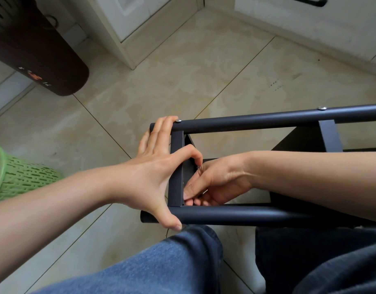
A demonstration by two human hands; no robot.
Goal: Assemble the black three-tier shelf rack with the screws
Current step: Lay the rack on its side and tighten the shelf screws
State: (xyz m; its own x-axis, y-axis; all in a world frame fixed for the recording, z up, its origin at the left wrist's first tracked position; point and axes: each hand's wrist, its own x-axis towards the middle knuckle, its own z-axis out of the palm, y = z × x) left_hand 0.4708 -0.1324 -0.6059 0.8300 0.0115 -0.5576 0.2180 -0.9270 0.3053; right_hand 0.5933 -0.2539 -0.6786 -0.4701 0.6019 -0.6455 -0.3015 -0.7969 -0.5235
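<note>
Head view: both hands on the rack's end

Lying sideways over the person's lap, the black rack [235, 215] is braced by the left hand [159, 166], splayed across its end bar. Right hand [212, 183] pinches something small inside (too hidden to identify)

A beige tiled floor [182, 77], marbled in pale cream and crossed by thin dark grout lines running diagonally, fills the scene. A dark brown cylindrical appliance [40, 58] with small orange and white markings stands on it at upper left. A green perforated plastic basket [21, 177] sits on the tiles at the left edge, partly cut off by the frame. White cabinet bases [127, 28] meet the floor along the top, forming a corner. A few small dark specks mark the tile at right. The black shelf rack [257, 122] lies over the floor at right; whether it touches the tiles cannot be told.
</note>
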